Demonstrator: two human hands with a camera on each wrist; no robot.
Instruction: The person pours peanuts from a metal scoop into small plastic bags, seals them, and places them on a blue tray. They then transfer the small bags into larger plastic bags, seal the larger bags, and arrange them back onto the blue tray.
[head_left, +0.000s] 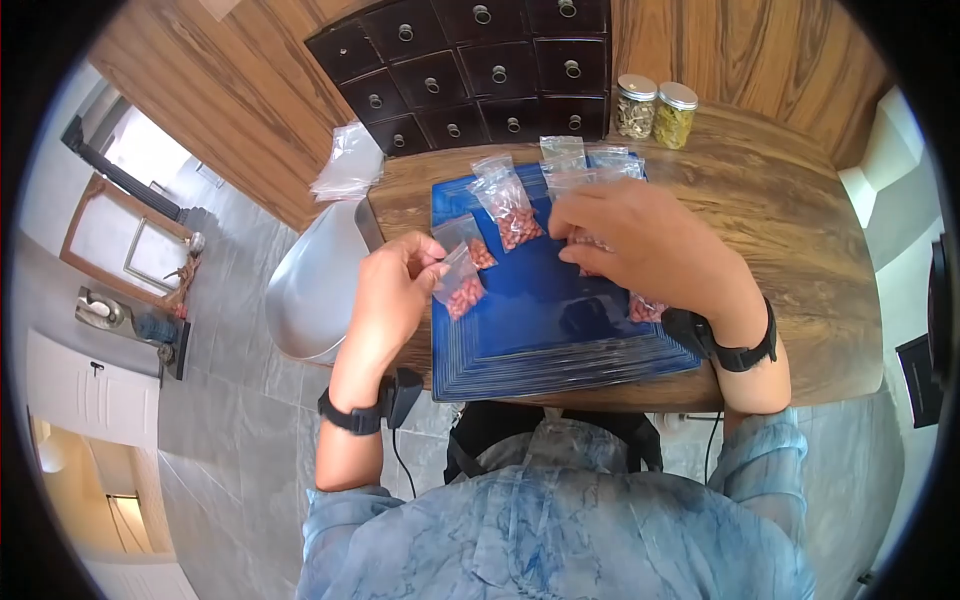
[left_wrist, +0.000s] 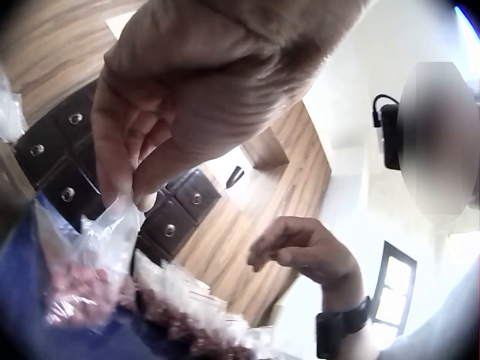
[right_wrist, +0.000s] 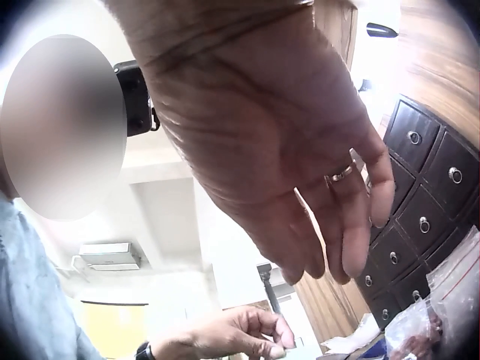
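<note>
Head view shows the left hand [head_left: 392, 290] pinching a bag [head_left: 457, 284] by its upper end between thumb and fingers, the red pieces [left_wrist: 79, 294] sagging below that grip, over the left side of the tray [head_left: 560, 380]; the right hand [head_left: 645, 235], fingers loosely bent, seems to hold nothing over the right side. Handling it well probably means keeping the pinch above the pieces and moving slowly, clear of the neighbouring bag [head_left: 482, 254] just beyond.

Marbled blue shirt [head_left: 560, 535], black wrist straps [head_left: 351, 419], thin cable [head_left: 402, 462], seemingly gold ring [right_wrist: 343, 174]
</note>
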